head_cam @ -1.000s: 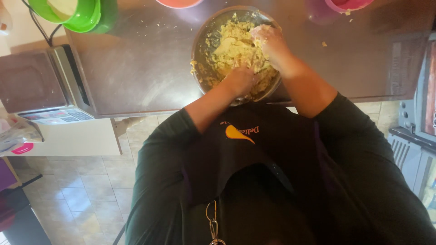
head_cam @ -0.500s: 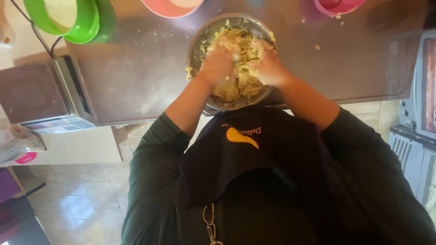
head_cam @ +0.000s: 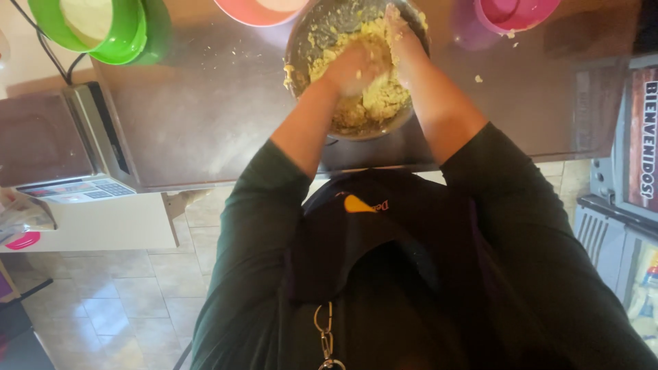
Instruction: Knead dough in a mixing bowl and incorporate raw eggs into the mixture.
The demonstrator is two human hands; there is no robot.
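A metal bowl (head_cam: 299, 42) stands on the brown counter, holding crumbly yellow dough (head_cam: 381, 99). Both my hands are inside it. My left hand (head_cam: 353, 65) is fisted and pressed into the dough near the bowl's middle. My right hand (head_cam: 403, 38) lies on the dough at the far right side, its fingers coated with dough. The two hands nearly touch. Dark green sleeves are pushed up on both forearms.
A green bowl (head_cam: 116, 38) with pale contents sits at the far left, a pink bowl (head_cam: 257, 10) beside the metal one, and a magenta bowl (head_cam: 517, 14) to the right. A scale (head_cam: 75, 140) stands at the counter's left end. Crumbs dot the counter (head_cam: 205, 109).
My left hand moved from the bowl's near rim into the dough's middle and closed into a fist. My right hand stayed on the dough at the right. The view shifted slightly.
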